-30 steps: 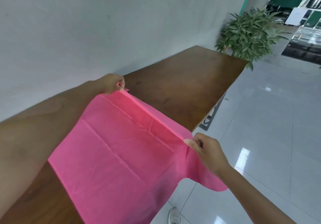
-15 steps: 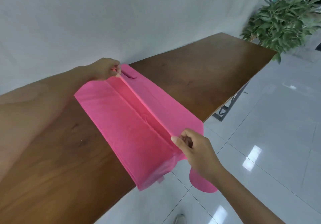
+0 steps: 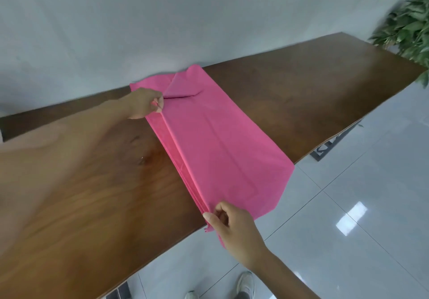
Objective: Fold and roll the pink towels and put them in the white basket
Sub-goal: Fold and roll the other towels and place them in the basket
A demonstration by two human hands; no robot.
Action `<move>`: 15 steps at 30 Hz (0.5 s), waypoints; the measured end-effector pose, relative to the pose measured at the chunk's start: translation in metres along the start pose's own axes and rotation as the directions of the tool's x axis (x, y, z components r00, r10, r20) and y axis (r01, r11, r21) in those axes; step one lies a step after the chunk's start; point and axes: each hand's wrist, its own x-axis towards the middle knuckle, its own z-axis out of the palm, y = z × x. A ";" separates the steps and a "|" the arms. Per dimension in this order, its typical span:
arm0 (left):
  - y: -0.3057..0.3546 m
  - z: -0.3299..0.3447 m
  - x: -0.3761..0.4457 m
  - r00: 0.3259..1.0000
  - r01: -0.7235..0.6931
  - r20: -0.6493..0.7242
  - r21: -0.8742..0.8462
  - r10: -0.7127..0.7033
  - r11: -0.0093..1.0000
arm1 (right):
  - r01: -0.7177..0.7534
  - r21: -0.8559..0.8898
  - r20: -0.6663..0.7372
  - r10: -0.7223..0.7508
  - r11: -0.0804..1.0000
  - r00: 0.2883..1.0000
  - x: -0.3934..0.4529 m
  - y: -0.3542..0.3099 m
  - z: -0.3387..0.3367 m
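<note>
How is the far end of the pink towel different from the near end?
The far end of the pink towel lies on the wooden table by the wall, with a corner flopped over; the near end hangs past the table's front edge and looks flat. The left hand pinches the far end; the right hand pinches the near end. Both ends are held along the same folded edge.

Left hand (image 3: 145, 103) reaching far forward, arm outstretched, fingers (image 3: 159, 106) pinched together; right hand (image 3: 234, 231) nearer the body, thumb and curled fingers pinching.
</note>
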 end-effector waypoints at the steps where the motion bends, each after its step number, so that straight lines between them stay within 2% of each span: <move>1: -0.001 0.007 -0.003 1.000 0.015 0.000 0.003 -0.015 1.000 | -0.023 -0.031 0.005 0.023 0.999 1.000 0.001 0.007 0.004; 5: 0.010 0.032 -0.011 0.999 0.005 -0.049 -0.015 -0.006 1.000 | -0.057 -0.140 0.013 0.060 0.988 0.998 0.002 0.026 0.004; 15: 0.080 0.091 -0.010 0.994 -0.097 -0.063 -0.125 0.090 0.987 | -0.132 -0.046 -0.041 0.131 0.990 0.991 0.010 0.049 -0.063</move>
